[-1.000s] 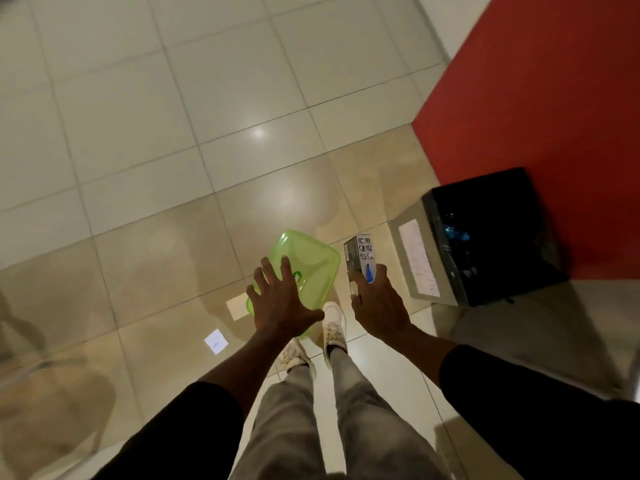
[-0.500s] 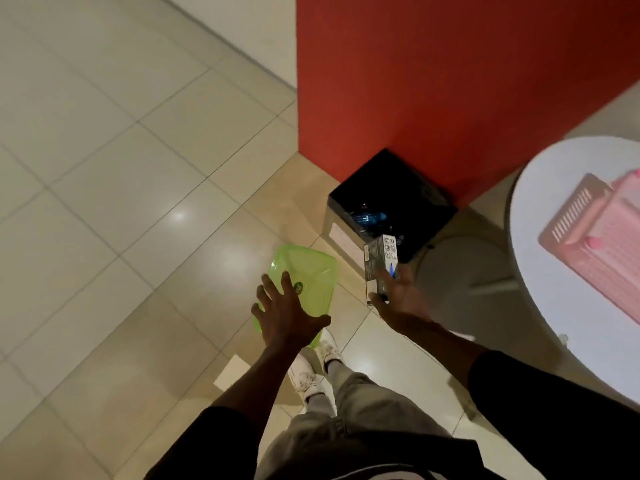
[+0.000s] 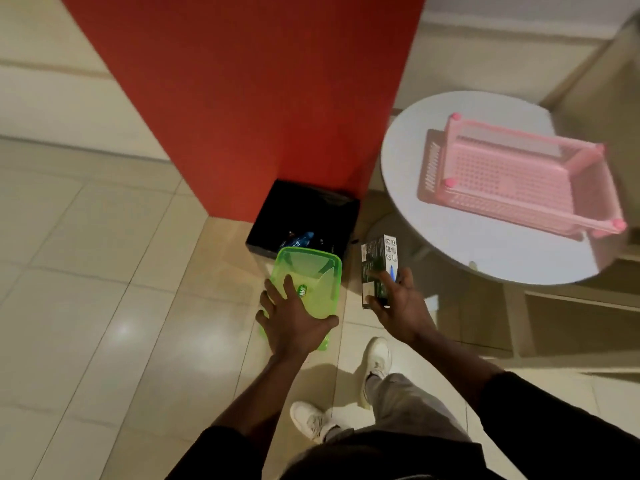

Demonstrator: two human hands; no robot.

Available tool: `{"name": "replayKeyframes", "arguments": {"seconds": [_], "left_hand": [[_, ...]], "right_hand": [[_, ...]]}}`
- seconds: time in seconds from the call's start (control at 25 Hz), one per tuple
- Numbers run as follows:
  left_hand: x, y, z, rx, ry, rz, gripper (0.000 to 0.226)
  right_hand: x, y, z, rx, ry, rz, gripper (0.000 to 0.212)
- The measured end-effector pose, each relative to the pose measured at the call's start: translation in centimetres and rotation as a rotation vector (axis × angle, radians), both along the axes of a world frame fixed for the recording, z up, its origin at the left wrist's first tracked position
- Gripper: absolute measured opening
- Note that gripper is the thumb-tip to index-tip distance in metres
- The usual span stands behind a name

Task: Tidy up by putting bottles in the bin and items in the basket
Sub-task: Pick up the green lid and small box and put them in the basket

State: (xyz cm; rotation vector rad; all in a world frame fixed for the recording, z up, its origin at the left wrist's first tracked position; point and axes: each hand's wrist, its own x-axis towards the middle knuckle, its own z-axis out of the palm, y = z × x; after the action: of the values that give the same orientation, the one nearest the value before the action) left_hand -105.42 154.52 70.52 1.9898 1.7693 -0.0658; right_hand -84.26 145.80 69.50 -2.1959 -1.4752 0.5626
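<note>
- Currently, the left hand (image 3: 294,323) is spread over a translucent green plastic container (image 3: 306,282), thumb hooked on its near rim; the right hand (image 3: 398,303) is closed around a small dark green printed cardboard box (image 3: 377,271), held upright.
- Both items hang above the tiled floor, near the square black bin (image 3: 304,209) and short of the round white bench (image 3: 485,237).
- Target: the pink perforated plastic basket (image 3: 519,174) on the bench, apparently empty.
- Recommended: carry both items over the bench rim, then lower each inside the basket walls before letting go.
- Place the rigid, flat-sided box first; it should stack neatly.
- Handle the container with care: its smooth, thin wall likely flexes and could slip.
- A blue-labelled bottle (image 3: 299,239) already lies in the bin.
</note>
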Motion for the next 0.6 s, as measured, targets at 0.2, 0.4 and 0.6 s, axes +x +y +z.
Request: {"name": "replayKeyframes", "arguments": {"seconds": [0.2, 0.4, 0.6], "left_hand": [[8.0, 2.3, 2.2, 0.085, -0.064, -0.044, 0.136], [16.5, 3.8, 4.3, 0.096, -0.123, -0.081, 0.137], [26.1, 5.5, 6.1, 0.107, -0.148, -0.072, 0.136]], "right_hand": [[6.2, -0.9, 1.9, 0.032, 0.003, -0.117, 0.050], [13.7, -1.1, 4.2, 0.120, 0.006, -0.228, 0.044], [22.1, -0.5, 5.8, 0.232, 0.054, -0.326, 0.052]]}}
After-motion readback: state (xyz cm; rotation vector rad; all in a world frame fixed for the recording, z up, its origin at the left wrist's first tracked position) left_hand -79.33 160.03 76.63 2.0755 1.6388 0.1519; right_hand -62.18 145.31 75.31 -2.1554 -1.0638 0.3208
